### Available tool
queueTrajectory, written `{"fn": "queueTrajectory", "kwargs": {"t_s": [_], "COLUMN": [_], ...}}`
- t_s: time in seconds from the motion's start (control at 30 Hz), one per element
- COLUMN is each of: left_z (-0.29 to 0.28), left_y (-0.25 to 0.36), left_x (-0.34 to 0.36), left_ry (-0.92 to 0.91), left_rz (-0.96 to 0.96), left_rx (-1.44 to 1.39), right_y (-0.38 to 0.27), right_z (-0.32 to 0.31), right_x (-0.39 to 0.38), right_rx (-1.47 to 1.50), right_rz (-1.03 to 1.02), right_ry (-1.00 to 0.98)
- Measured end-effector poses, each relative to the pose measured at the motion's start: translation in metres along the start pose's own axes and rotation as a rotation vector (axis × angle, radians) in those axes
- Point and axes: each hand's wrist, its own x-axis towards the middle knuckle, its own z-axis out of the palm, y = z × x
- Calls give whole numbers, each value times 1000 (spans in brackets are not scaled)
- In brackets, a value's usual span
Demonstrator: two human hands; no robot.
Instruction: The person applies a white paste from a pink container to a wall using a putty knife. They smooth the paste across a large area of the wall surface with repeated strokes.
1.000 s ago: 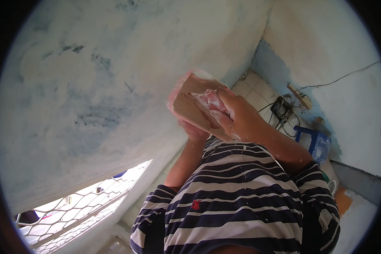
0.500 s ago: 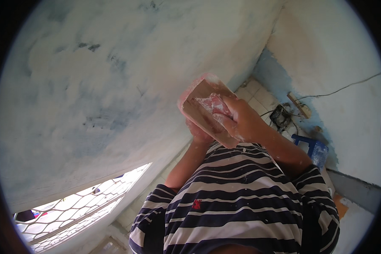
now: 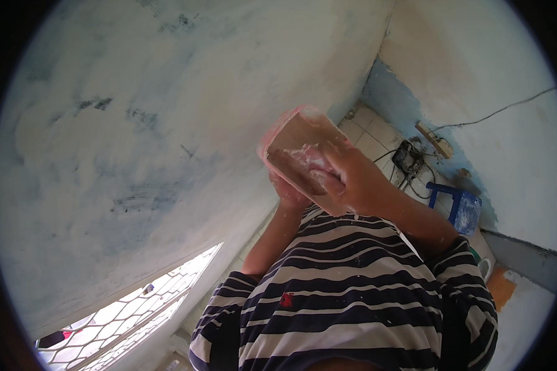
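In front of my chest is a shallow, brown, tray-like board (image 3: pixel 309 127) with a rounded end and a pinkish, putty-coated rim. My left hand (image 3: pixel 289 189) is closed round its underside at the lower left, with most of the fingers hidden behind it. My right hand (image 3: pixel 346 176) lies over the board's face, fingers curled round a pink, putty-smeared tool. The fingers and motion blur cover most of this tool, so its exact kind does not show. Wet, pale putty (image 3: pixel 300 157) is smeared on the board beside the fingers.
A patchy, putty-covered wall (image 3: pixel 167 123) fills the left, above a grilled window (image 3: pixel 136 303). At right, a blue stool (image 3: pixel 464 210), a black coil of cable (image 3: pixel 408 157) and a wooden strip (image 3: pixel 434 139) lie by another half-coated wall (image 3: pixel 483 68).
My view has shifted slightly, so the wall marks sit further left. My right hand has turned over the board and now hides more of the pink tool. The left hand stays underneath.
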Motion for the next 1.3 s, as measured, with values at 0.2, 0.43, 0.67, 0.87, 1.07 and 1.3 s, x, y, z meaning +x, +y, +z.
{"fn": "queueTrajectory", "kwargs": {"t_s": [0.2,0.43,0.67,0.87,1.07,1.3], "left_z": [-5,-35,-2,-8,-1,-14], "left_y": [0,9,4,14,7,9], "left_x": [-1,-12,0,-4,-5,-13], "left_ry": [208,179,175,67,341,384], "left_rz": [-1,21,64,200,-13,-58], "left_rx": [552,605,543,1282,495,254], "right_y": [-1,-2,-6,-8,-10,-9], "right_z": [2,7,10,-4,13,-3], "right_x": [4,3,-1,9,-1,10], "right_rx": [1,-40,-12,79,-10,123], "right_rz": [-73,-43,-70,57,-55,252], "right_ry": [26,26,-53,-18,-119,-94]}}
